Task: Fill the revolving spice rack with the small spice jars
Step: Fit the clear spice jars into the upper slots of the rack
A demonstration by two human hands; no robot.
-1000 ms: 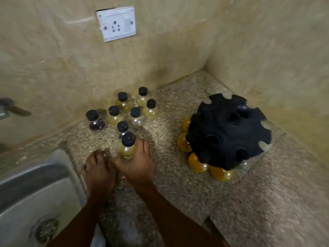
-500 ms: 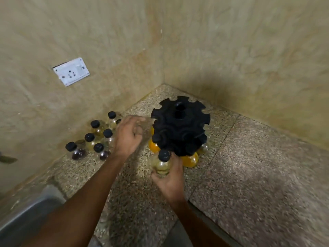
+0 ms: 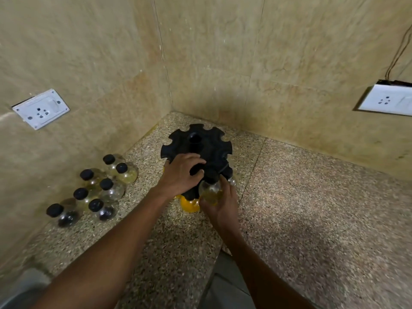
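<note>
Head view: the black revolving spice rack [image 3: 196, 143] is standing upright in the counter corner. The right hand [image 3: 219, 206] is grasping a round clear spice jar [image 3: 209, 192] of yellowish content, cap uppermost against the rack's near edge. The left hand [image 3: 181, 172] is gripping the rack

1. Two beige stone-tiled walls [image 3: 223, 52] meet in a corner.
2. Speckled granite countertop [image 3: 312, 208] with a straight seam.
3. White socket plate [image 3: 41, 109] on the left wall.
4. Second socket plate [image 3: 385, 99] on the right wall, wires [image 3: 399, 50] rising above it.
5. Lighting is dim and warm.
</note>
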